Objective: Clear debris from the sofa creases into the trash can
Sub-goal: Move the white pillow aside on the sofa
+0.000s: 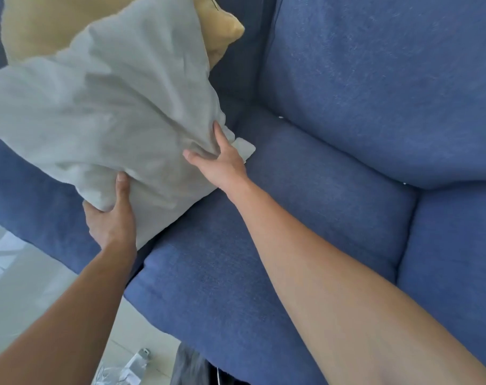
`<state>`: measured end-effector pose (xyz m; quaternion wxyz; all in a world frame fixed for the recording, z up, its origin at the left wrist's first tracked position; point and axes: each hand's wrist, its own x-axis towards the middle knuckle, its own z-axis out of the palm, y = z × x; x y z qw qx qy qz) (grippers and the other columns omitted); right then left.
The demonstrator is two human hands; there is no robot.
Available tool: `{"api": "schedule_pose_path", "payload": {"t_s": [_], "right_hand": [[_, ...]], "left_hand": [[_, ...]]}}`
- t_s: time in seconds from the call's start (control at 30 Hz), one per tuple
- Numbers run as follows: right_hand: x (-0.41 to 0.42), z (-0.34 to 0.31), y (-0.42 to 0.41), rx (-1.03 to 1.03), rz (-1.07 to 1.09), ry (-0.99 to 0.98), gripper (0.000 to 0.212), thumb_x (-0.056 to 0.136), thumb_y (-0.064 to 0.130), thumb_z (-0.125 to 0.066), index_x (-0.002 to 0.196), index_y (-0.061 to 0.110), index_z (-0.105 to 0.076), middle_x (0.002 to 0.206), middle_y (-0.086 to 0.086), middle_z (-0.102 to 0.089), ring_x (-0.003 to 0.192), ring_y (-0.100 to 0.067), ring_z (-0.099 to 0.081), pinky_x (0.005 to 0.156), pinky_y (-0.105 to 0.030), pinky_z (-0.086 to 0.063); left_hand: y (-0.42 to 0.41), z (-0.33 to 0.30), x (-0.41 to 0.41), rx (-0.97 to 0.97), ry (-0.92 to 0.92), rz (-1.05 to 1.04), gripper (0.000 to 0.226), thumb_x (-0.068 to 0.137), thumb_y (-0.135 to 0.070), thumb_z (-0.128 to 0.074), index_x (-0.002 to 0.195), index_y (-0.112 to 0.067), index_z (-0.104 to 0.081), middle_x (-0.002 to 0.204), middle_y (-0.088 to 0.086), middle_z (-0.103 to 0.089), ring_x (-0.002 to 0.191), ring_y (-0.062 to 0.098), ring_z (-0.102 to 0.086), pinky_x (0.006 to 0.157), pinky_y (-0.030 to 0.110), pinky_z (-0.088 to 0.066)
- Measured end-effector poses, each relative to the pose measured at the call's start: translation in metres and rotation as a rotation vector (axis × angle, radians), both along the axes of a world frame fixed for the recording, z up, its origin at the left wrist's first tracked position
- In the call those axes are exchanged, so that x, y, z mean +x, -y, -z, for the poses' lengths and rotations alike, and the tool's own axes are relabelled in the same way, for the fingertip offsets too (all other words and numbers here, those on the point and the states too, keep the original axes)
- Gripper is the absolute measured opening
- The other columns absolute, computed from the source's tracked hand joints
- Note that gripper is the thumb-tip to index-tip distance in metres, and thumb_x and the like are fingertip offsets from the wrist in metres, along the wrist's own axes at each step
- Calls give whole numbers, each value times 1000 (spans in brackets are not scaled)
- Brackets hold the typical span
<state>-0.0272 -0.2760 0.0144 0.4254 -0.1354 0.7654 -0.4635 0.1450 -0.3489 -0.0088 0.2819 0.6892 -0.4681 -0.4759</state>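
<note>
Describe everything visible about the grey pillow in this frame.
The grey pillow is large, soft and wrinkled, in a pale woven-looking cover. It is tilted, leaning over the sofa's armrest end, its lower edge near the seat cushion. The left hand grips its bottom corner, thumb on the front; the right hand pinches its right edge. A yellow pillow sits behind it. A small pale flap shows by the right hand.
</note>
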Motion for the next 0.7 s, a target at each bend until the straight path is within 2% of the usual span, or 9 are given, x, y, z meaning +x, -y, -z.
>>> {"api": "schedule_pose_path", "payload": {"t_s": [0.07,0.13,0.2,0.3,0.33,0.43,0.5,0.6,0.7], "right_hand": [[-2,-1,-6,-5,20,-22,84,85,44,-72,152,42,-21,159,11,-29,144,-15,-32,117,-33,-32],[-7,-3,-17,-8,66,-44,76,86,44,-70,150,42,-28,155,11,-36,142,-14,-34,114,-29,-33],[-14,-3,-31,0,125,-68,69,88,43,-67,148,41,-34,152,10,-40,141,-14,-34,109,-26,-32],[-29,1,-55,27,232,-86,63,90,43,-64,147,38,-38,152,9,-40,142,-15,-34,112,-31,-33],[-35,3,-63,44,259,-91,61,90,43,-63,147,38,-39,151,9,-42,141,-14,-35,113,-32,-34],[-55,11,-89,112,323,-128,57,92,44,-60,145,36,-42,151,8,-43,139,-16,-37,114,-38,-36],[-69,16,-107,160,344,-164,55,93,45,-57,145,34,-42,151,8,-43,139,-16,-36,114,-38,-37],[-88,31,-138,218,350,-189,53,96,46,-53,146,33,-41,152,7,-40,139,-14,-35,109,-28,-33],[-98,52,-159,300,290,-249,56,96,48,-51,148,31,-37,160,6,-28,149,-15,-17,116,-35,-25]], "left_hand": [[0,0,-2,14,33,-12,81,77,-69,-67,142,-27,-42,119,-17,-51,107,6,-49,92,21,-35],[-5,-4,-7,-22,149,-1,92,78,-64,-69,149,-19,-31,140,-8,-48,126,13,-47,103,23,-35],[-17,-9,-14,-118,301,87,104,83,-54,-69,156,-11,-10,161,3,-23,147,18,-24,118,29,-22],[-43,-19,-36,-331,481,297,105,87,-51,-61,155,-4,2,165,9,2,152,20,-1,124,28,2],[-52,-21,-45,-398,505,374,103,86,-49,-61,155,-3,0,165,10,2,152,21,-1,124,28,3],[-77,-20,-81,-539,443,606,92,88,-36,-65,156,-5,-10,165,9,-7,152,22,-10,123,43,-19],[-84,-14,-105,-543,406,738,82,92,-32,-61,156,-7,-15,164,7,-14,151,19,-12,122,41,-21],[-92,-1,-141,-504,380,923,74,97,-36,-54,156,-10,-17,163,4,-18,151,17,-14,122,32,-17],[-90,16,-172,-461,409,1077,71,98,-41,-52,155,-11,-21,162,5,-23,150,18,-18,121,32,-19]]}}
